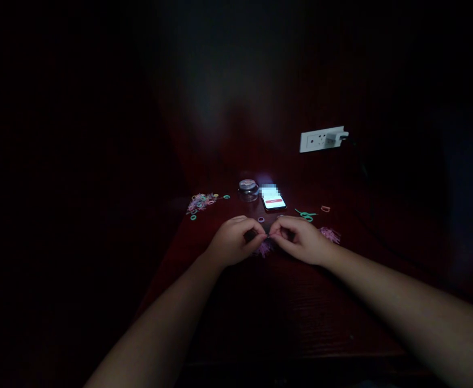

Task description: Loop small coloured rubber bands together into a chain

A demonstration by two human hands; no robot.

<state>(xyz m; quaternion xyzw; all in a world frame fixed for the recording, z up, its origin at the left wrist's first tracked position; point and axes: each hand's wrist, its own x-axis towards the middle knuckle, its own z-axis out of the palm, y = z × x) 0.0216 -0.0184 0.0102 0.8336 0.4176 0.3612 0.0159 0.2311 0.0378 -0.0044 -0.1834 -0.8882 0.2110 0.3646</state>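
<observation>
Over the dark red table (293,302), my left hand (236,240) and my right hand (299,238) meet with thumbs and forefingers pinched close together. Something tiny sits between the fingertips, too small and dim to name. Just below the fingertips lies a small heap of thin purple pieces (264,248). Beyond them a purple ring (261,219), like a small hair tie, rests on the table. Another pile of pinkish-purple strips (330,234) lies beside my right wrist, partly hidden by it.
A lidded clear jar (248,191) stands at the back beside a lit phone (273,197). Green-handled scissors (306,215) and an orange ring (325,208) lie to the right. Several coloured rings (201,203) are heaped at left. A wall socket (323,139) holds a plug with a cable.
</observation>
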